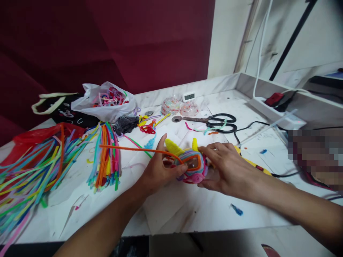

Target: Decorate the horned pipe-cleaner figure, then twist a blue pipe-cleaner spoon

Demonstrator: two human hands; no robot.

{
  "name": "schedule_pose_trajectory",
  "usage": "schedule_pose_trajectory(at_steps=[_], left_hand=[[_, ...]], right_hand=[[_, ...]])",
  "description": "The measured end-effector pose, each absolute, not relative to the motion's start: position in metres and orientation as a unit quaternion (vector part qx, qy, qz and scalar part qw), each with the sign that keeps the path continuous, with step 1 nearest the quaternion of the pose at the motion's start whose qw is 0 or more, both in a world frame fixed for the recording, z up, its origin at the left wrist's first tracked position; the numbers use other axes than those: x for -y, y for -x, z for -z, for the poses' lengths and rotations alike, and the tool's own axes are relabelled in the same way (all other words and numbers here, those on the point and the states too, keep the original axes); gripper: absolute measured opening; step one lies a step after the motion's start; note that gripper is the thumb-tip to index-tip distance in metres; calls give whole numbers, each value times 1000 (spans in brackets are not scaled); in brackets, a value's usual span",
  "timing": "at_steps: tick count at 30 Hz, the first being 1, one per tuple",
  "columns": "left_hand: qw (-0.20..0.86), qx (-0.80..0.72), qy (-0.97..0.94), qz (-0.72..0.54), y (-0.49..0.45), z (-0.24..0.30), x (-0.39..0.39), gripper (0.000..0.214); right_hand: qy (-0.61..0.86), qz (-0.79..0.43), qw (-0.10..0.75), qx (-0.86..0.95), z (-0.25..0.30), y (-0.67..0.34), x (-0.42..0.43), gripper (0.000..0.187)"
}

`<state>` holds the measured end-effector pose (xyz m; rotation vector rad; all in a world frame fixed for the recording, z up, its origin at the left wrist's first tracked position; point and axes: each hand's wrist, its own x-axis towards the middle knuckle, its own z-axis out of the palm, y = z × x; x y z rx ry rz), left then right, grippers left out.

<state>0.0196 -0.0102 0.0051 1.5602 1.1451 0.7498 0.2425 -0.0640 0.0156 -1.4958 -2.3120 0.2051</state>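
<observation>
Between my hands, just above the table, is a small multicoloured pipe-cleaner figure (190, 165) with yellow ear-like points and a clear window edged in orange. My left hand (163, 166) is closed on its left side, the thumb pressing near the orange edging. From that thumb a long orange pipe cleaner (128, 148) runs out to the left, its far end free. My right hand (223, 166) grips the figure's right side, fingers on top by a yellow point and thumb underneath. The figure's back is hidden.
Bundled pipe cleaners (107, 160) and a loose pile (34, 171) lie on the left. Behind stand a white bag of scraps (107, 101), clear balls (171, 105) and a small digital clock (189, 96). Black-handled scissors (209, 120) and a yellow corded tool (254, 165) lie beyond my right hand.
</observation>
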Motion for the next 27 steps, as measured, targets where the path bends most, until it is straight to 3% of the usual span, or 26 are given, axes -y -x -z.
schedule_pose_trajectory(at_steps=[7,15,27], left_hand=[[531,-467,-619,-342,-22,-8,12,118],[564,-405,-577,-431,-35,-17,2,119],[552,-345,-615,-444,-74,-4,-51,119]], right_hand=[[540,-111,216,806,-13,-241,62,56],[525,-63,269,805,-26,-250,51,58],[592,-37,234,770,-21,-276,11,68]])
